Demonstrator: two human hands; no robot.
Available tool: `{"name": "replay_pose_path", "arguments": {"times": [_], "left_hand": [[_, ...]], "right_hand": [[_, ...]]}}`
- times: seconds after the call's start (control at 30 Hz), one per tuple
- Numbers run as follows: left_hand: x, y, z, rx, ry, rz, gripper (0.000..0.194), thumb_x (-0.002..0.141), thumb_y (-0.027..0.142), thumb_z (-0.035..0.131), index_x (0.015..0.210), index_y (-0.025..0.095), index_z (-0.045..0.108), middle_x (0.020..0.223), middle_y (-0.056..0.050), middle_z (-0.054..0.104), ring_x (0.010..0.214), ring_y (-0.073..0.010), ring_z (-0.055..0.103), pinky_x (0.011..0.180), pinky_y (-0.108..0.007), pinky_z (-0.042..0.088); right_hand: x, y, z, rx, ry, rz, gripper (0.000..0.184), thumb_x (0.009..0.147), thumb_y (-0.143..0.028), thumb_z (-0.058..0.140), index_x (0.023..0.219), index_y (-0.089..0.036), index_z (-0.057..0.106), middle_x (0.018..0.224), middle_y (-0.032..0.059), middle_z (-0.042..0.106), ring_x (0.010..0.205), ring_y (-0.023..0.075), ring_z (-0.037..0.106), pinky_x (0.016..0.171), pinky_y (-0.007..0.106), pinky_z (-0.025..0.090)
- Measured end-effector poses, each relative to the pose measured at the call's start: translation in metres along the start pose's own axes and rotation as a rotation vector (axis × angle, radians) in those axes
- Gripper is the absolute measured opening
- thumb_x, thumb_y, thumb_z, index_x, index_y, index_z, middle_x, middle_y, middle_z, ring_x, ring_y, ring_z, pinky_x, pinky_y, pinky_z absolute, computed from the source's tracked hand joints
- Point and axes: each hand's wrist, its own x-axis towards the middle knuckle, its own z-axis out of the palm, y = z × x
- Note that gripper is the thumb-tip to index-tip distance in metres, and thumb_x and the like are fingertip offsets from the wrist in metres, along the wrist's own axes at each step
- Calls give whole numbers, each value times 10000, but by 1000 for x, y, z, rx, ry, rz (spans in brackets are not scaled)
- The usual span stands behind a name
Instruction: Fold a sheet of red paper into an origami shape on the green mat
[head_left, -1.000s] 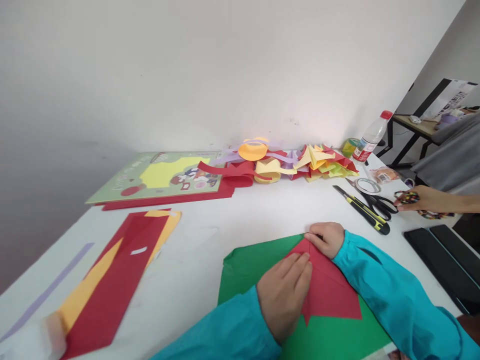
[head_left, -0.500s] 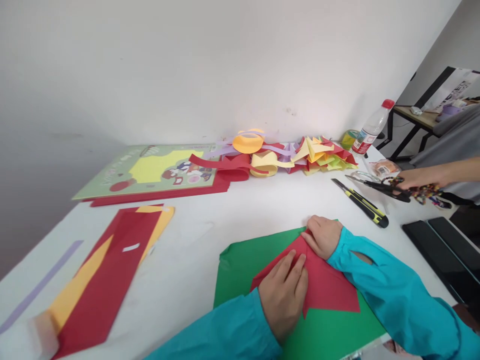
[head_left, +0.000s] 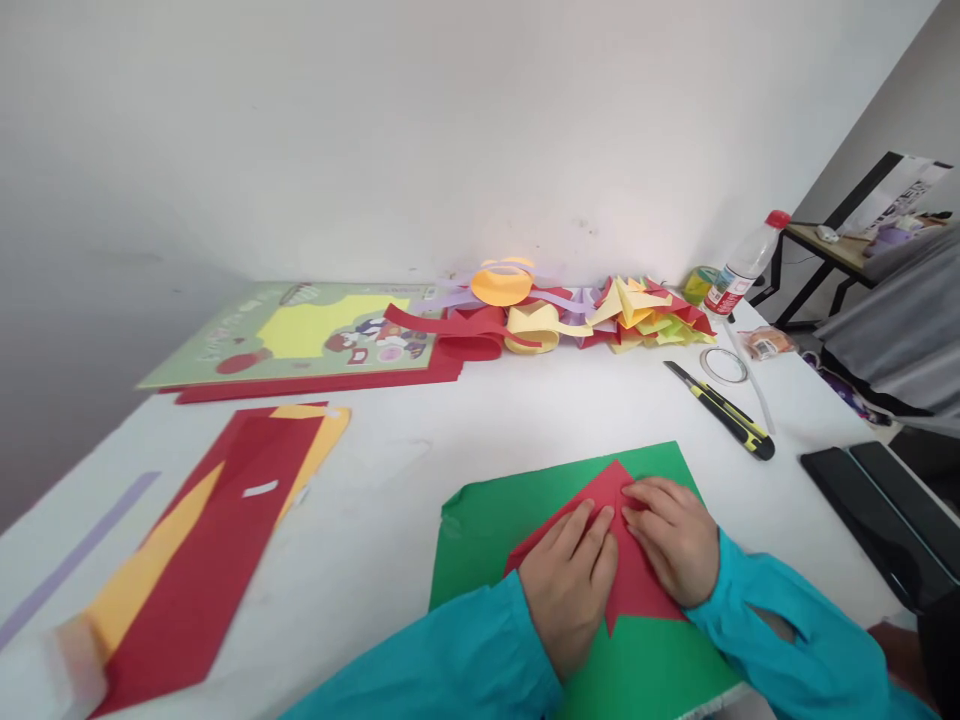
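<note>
A folded sheet of red paper [head_left: 639,588] with a pointed top lies on a green sheet [head_left: 480,535] near the front of the table. My left hand [head_left: 571,590] presses on its left part, fingers stretched out over the paper. On the other side of the centre crease, my right hand [head_left: 671,540] has its fingers bent and drawn together at the folded edge of the red paper. Part of the paper's lower left is hidden under my left hand. Beyond my right hand lies a black and yellow utility knife [head_left: 721,412].
Paper crafts [head_left: 525,315] line the wall beside a green illustrated board [head_left: 225,350]. Red and yellow paper strips [head_left: 232,530] lie at left. A tape roll [head_left: 724,366], a bottle [head_left: 742,270] and a black folding device [head_left: 874,515] are at right.
My right hand has slid down from the paper's top point along the crease, while my left hand stays put. Another person's hand holding scissors has left the right side.
</note>
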Motion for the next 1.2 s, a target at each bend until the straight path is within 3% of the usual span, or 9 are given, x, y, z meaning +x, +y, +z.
{"name": "replay_pose_path", "arguments": {"times": [0.2, 0.47, 0.63, 0.73, 0.8, 0.97, 1.2], "left_hand": [[-7, 2, 13, -13, 52, -21, 335, 810, 122, 326, 967, 57, 615, 1103, -183, 603, 1100, -330, 490, 825, -461, 475], [5, 6, -2, 17, 31, -74, 247, 826, 106, 407, 887, 114, 646, 1049, -121, 648, 1029, -281, 555, 775, -400, 525], [7, 8, -4, -31, 3, -128, 291, 843, 122, 367, 877, 130, 657, 1035, -126, 652, 1007, -271, 576, 763, -407, 547], [5, 9, -3, -46, 11, -150, 286, 840, 123, 371, 866, 130, 656, 1046, -123, 649, 1030, -277, 566, 781, -418, 543], [4, 11, -2, -27, 9, -135, 262, 830, 128, 392, 865, 130, 652, 1051, -122, 648, 1043, -282, 559, 794, -426, 536], [1, 25, 2, -1, -36, -148, 284, 800, 135, 387, 951, 87, 623, 1118, -154, 615, 1083, -276, 532, 848, -422, 504], [-3, 42, 1, -18, -78, -295, 303, 772, 212, 444, 1014, 100, 590, 1202, -177, 553, 1179, -295, 449, 898, -448, 470]], "right_hand": [[-14, -1, 3, 21, 28, -7, 298, 882, -178, 367, 1024, -198, 628, 1043, 104, 640, 1042, 236, 511, 781, 414, 468], [-12, -4, -5, 20, -57, -27, 320, 822, -157, 406, 1072, -162, 607, 1082, 129, 612, 1068, 262, 487, 797, 438, 450], [1, 2, -12, 103, -139, 42, 289, 854, -193, 401, 1051, -167, 611, 1028, 112, 611, 979, 226, 509, 793, 388, 446], [18, 14, -11, 45, -207, 10, 318, 865, -220, 385, 1088, -150, 600, 1014, 129, 572, 893, 215, 500, 744, 357, 440], [30, 22, -9, 15, -255, -39, 289, 857, -228, 398, 976, -193, 660, 924, 102, 562, 787, 189, 487, 678, 322, 421], [49, 37, 0, 40, -356, 2, 241, 799, -372, 539, 691, -229, 700, 786, 40, 540, 658, 139, 470, 589, 281, 360], [44, 46, 9, 234, -218, 19, 271, 762, -457, 586, 681, -230, 709, 744, 40, 550, 652, 138, 467, 597, 279, 363]]}}
